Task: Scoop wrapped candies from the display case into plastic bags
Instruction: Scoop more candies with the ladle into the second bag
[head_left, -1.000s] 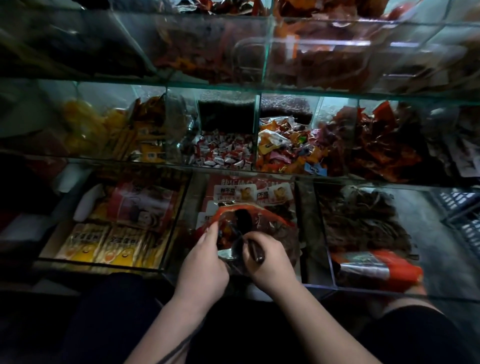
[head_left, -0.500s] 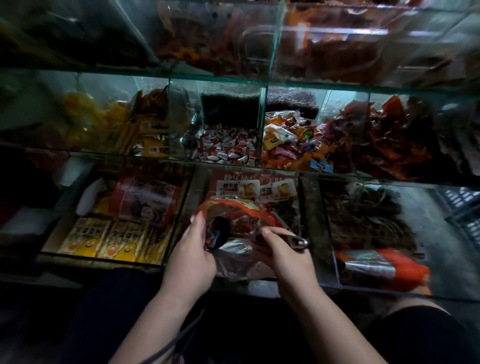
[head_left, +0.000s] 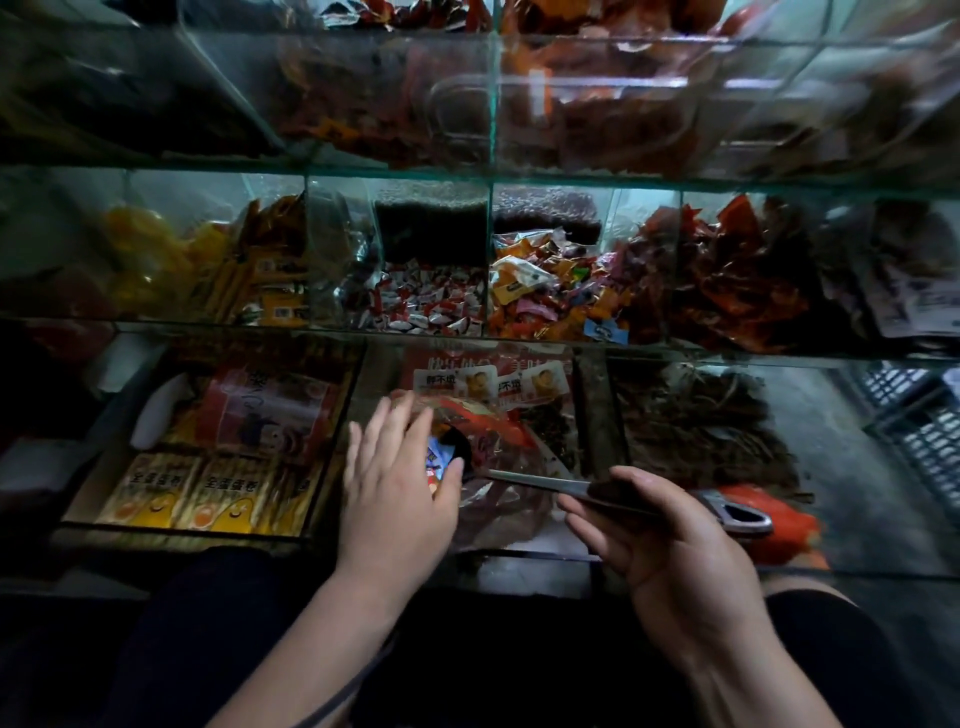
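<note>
A clear plastic bag with a red rim sits in the low middle compartment of the glass display case. My left hand holds the bag's mouth at its left side, fingers stretched over the rim, thumb pinching below. A blue-and-white wrapped candy shows between thumb and fingers. My right hand, palm up, grips the handle of a metal scoop. The scoop's dark bowl reaches into the bag's mouth. The shelf above holds red-and-white wrapped candies and mixed colourful candies.
Yellow snack packets fill the low left compartment. Dark dried goods and an orange bag lie in the low right one. Glass shelves with red packets rise above. A grey crate stands at far right.
My right hand has drawn back to the right along the scoop's handle and turned palm up. My left hand's fingers have spread over the bag's rim, and a blue candy now shows there.
</note>
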